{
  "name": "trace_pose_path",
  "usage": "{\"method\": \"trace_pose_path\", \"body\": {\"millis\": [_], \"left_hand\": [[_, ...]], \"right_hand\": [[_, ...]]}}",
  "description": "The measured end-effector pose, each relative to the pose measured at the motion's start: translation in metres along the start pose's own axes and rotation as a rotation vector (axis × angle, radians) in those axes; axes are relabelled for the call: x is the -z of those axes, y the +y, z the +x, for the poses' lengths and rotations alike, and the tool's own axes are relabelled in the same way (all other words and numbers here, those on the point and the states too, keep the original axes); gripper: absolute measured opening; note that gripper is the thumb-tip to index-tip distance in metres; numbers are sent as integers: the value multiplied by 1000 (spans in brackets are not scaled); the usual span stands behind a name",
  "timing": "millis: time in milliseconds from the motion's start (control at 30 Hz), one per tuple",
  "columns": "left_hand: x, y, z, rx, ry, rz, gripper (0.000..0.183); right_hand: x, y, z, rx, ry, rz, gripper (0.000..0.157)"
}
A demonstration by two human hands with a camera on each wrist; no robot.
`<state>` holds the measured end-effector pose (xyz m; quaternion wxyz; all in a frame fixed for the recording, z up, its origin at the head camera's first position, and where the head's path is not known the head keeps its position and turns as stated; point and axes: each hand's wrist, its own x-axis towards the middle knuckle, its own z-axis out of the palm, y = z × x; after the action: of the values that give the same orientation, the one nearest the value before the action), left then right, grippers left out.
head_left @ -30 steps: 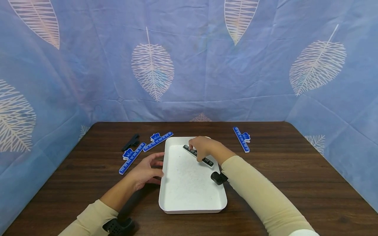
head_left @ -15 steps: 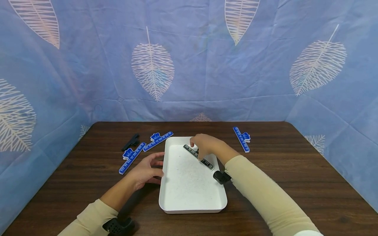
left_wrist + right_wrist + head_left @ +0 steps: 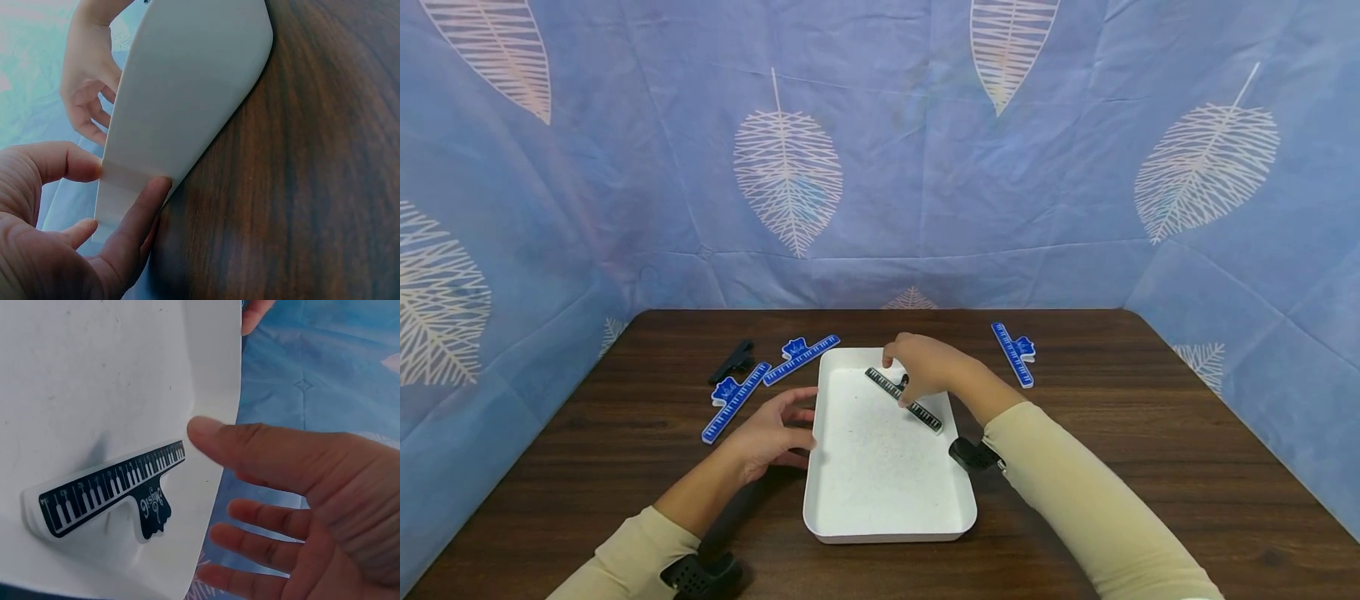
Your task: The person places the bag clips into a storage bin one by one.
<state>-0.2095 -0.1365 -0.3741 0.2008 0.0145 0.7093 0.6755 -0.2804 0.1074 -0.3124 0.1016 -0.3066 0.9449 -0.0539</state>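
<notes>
A black-and-white clip (image 3: pixel 904 400) with a piano-key pattern lies inside the white tray (image 3: pixel 880 500), towards its far end. The right wrist view shows "Music" lettering on the handle of this clip (image 3: pixel 119 487). My right hand (image 3: pixel 925 365) hovers over it, thumb and fingers apart and holding nothing; in the head view it hides part of the clip. At the tray's left side, my left hand (image 3: pixel 775 435) touches the outer wall with spread fingertips. The left wrist view shows those fingers (image 3: pixel 134 228) lying against the white wall.
Left of the tray on the dark wooden table (image 3: pixel 1075 517) lie two blue clips, one nearer (image 3: pixel 735 404) and another farther (image 3: pixel 801 360), beside a black clip (image 3: pixel 732 362). One more blue clip (image 3: pixel 1015 354) is at the back right. A leaf-patterned blue cloth (image 3: pixel 880 183) hangs behind.
My right hand has drawn back slightly from the piano-key clip, rising and shifting right, and the clip stays in the tray. The left hand and tray have not moved.
</notes>
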Motion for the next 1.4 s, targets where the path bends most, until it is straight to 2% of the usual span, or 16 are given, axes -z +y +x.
{"method": "trace_pose_path", "body": {"millis": [433, 867, 1033, 1400], "left_hand": [[0, 1, -1, 7, 33, 17, 77], [1, 0, 0, 2, 5, 3, 76], [1, -1, 0, -7, -8, -6, 76], [0, -1, 0, -15, -18, -15, 77]], "right_hand": [[3, -3, -24, 77, 125, 7, 55], [1, -9, -50, 126, 206, -28, 51], [2, -6, -61, 177, 262, -35, 46], [5, 7, -85, 205, 360, -11, 41]]}}
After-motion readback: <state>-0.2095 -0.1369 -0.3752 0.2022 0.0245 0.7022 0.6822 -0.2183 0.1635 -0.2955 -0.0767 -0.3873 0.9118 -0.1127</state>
